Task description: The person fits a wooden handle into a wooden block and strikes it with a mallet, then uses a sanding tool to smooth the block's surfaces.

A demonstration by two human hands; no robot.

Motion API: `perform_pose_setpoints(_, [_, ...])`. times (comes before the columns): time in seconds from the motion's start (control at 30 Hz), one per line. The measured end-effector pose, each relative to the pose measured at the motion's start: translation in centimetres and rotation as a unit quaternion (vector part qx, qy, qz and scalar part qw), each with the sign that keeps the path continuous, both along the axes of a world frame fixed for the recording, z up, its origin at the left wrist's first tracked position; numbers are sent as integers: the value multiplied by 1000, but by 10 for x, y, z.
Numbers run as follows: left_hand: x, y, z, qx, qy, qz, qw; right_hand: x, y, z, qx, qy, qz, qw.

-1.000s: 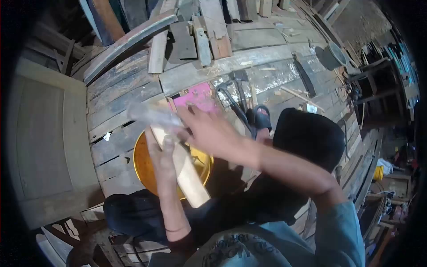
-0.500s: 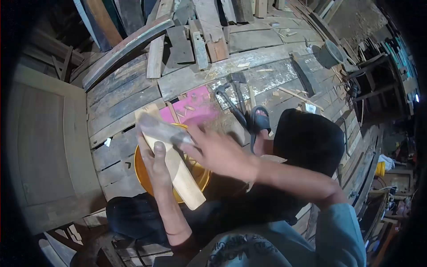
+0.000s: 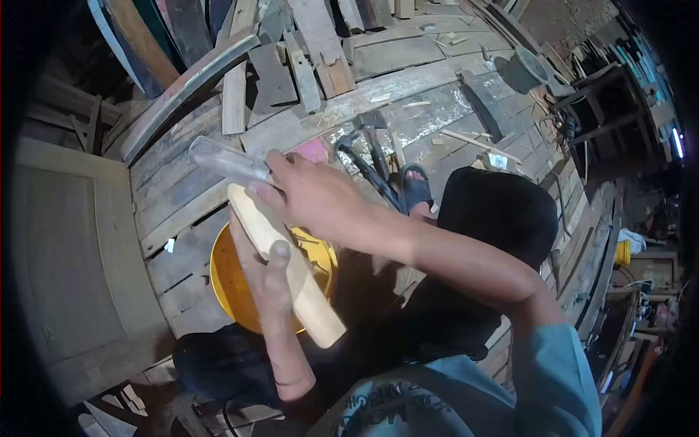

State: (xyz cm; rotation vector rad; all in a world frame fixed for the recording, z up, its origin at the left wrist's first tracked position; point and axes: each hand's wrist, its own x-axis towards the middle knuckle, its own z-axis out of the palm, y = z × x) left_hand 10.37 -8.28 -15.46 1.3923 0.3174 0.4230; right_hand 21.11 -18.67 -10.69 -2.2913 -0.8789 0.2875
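Note:
My left hand [image 3: 266, 280] is wrapped round a pale piece of wood [image 3: 309, 302], thumb on its upper face. The wood slants above a yellow bucket [image 3: 229, 280], with its rounded top end away from me. My right hand [image 3: 313, 189] is closed on a broad-bladed knife [image 3: 222, 158], whose handle is hidden in the fingers. The knife's blunt-ended blade points left, just beyond the top end of the wood. Thin wood pieces show inside the bucket, partly behind the wood I hold.
A hammer [image 3: 375, 146] lies on the plank floor [image 3: 182, 197] near my sandalled foot [image 3: 416, 189]. Past it are a pink sheet [image 3: 312, 150], mostly behind my right hand, and stacked boards [image 3: 273, 76]. A wooden panel [image 3: 62, 255] stands at left; a grey bucket [image 3: 528, 69] sits far right.
My right hand and the knife have moved up and away from the wood's face, past its top end. The wood has turned in my left hand, and the view has shifted slightly.

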Motion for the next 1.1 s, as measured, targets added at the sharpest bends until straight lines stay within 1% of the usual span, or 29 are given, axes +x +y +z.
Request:
perform_pose_setpoints(0.03, [-1,7,3,-33,5,2,999,2,4,2,2,-15,11,1000])
perform_pose_setpoints(0.07, [-2,15,5,-66,10,5,998,-14,-5,-7,35,13,8,999])
perform_pose_setpoints(0.1, [-3,21,4,-83,12,23,996,-30,-13,1,-13,58,22,998])
perform_pose_setpoints(0.13, [-2,23,3,-103,13,42,994,-33,-14,1,-21,35,26,999])
perform_pose_setpoints(0.17, [0,21,0,-61,6,53,997,-33,-13,2,-30,14,29,999])
perform_pose_setpoints(0.2, [1,16,-4,-16,6,54,998,-21,-8,-4,-38,14,6,999])
perform_pose_setpoints(0.23, [-1,9,-5,30,10,44,999,-10,-2,-7,-32,12,5,999])
perform_pose_setpoints(0.27, [-1,-1,-2,100,1,37,994,4,6,0,-26,6,5,1000])
perform_pose_setpoints(0.3, [0,1,-2,46,8,17,999,13,9,6,-20,-8,10,1000])
perform_pose_setpoints(0.33, [-2,11,-2,-6,17,2,1000,5,8,0,-2,-11,-8,1000])
perform_pose_setpoints(0.43, [-9,32,2,-94,38,12,995,-37,-13,-2,-20,26,14,999])
perform_pose_setpoints(0.47, [-7,31,-7,-86,35,31,995,-37,-13,-2,-28,-3,10,1000])
perform_pose_setpoints(0.53, [-6,22,-26,-22,47,41,998,-9,-1,-1,-29,-14,11,999])
perform_pose_setpoints(0.57, [-1,-1,-2,57,-4,28,998,8,1,3,-29,-18,0,999])
perform_pose_setpoints(0.63, [-8,3,4,18,-23,-68,997,42,3,14,-74,-8,-26,997])
perform_pose_setpoints(0.67, [-9,8,6,-28,-38,-77,996,53,-3,23,-48,-2,-57,997])
perform_pose_setpoints(0.7, [-14,14,7,-75,-50,-82,993,56,-14,30,-24,8,-83,996])
perform_pose_setpoints(0.77, [-20,17,9,-133,-64,-63,987,56,-34,39,56,63,-153,985])
perform_pose_setpoints(0.83, [-20,10,15,-154,-62,-28,986,42,-49,55,87,55,-170,980])
perform_pose_setpoints(0.87, [-22,14,15,-187,-107,-139,966,40,-50,53,121,27,-147,981])
perform_pose_setpoints(0.93, [-20,12,12,-198,-85,-124,969,32,-47,52,184,-24,-106,977])
perform_pose_setpoints(1.03, [-20,12,8,-225,-51,-127,965,21,-51,63,125,89,-111,982])
perform_pose_setpoints(1.07, [-22,13,7,-246,-44,-146,957,24,-50,55,121,13,-100,987])
perform_pose_setpoints(1.1, [-21,12,4,-250,-39,-147,956,23,-49,55,126,13,-103,987])
